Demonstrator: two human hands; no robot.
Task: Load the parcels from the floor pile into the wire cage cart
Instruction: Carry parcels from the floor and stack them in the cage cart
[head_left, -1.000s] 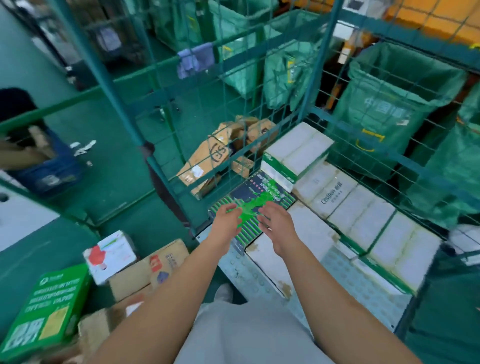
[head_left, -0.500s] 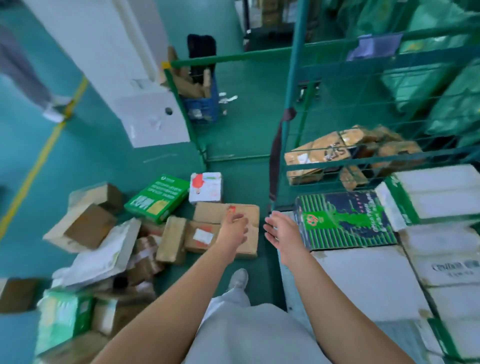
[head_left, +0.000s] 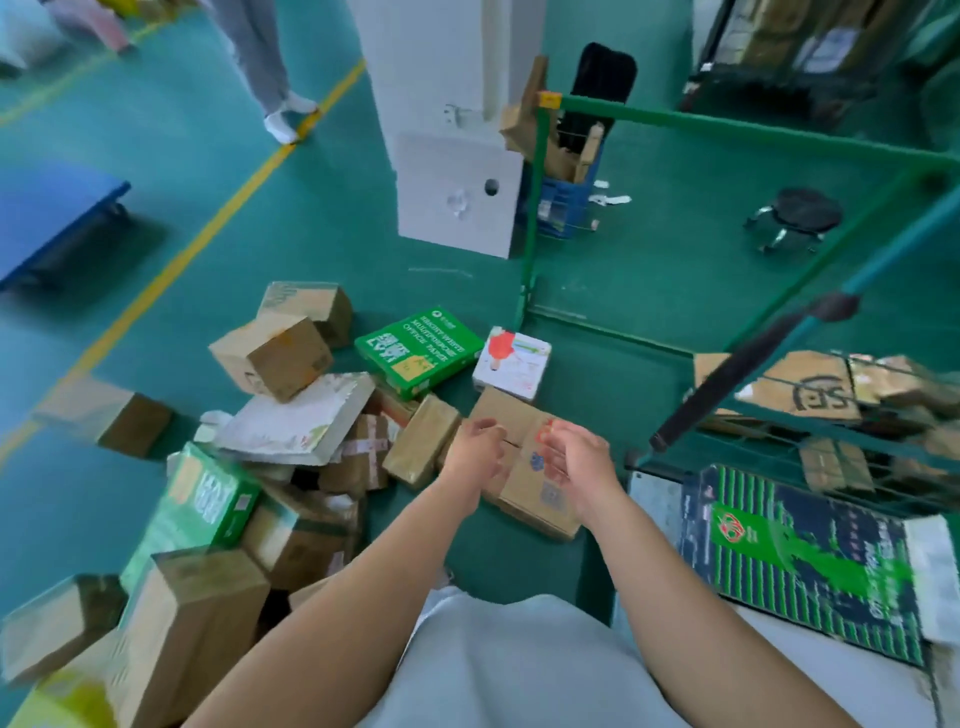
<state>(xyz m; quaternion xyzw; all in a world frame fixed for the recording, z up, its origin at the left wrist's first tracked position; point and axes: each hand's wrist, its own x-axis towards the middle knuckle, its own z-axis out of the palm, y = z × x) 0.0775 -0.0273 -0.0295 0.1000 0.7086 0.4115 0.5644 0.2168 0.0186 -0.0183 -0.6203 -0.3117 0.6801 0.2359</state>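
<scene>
A pile of parcels lies on the green floor at the left: brown cartons (head_left: 272, 358), a green flat box (head_left: 415, 351), a small white box with a red mark (head_left: 511, 364) and a white padded parcel (head_left: 298, 421). A flat brown carton (head_left: 530, 486) lies nearest me. My left hand (head_left: 475, 449) and my right hand (head_left: 574, 457) hover just above that carton, fingers curled and apart, holding nothing. The wire cage cart (head_left: 789, 436) stands at the right, with a dark green-striped box (head_left: 810, 551) lying on its floor.
A white pillar (head_left: 441, 130) stands behind the pile. A blue crate of cardboard scraps (head_left: 563, 197) and a black stool (head_left: 800, 215) sit beyond a green rail (head_left: 530, 208). A person's legs (head_left: 265, 67) are at the far left. A yellow floor line (head_left: 208, 228) runs diagonally.
My hands left the striped box in the cart and swung left with my view, arriving above the flat brown carton on the floor.
</scene>
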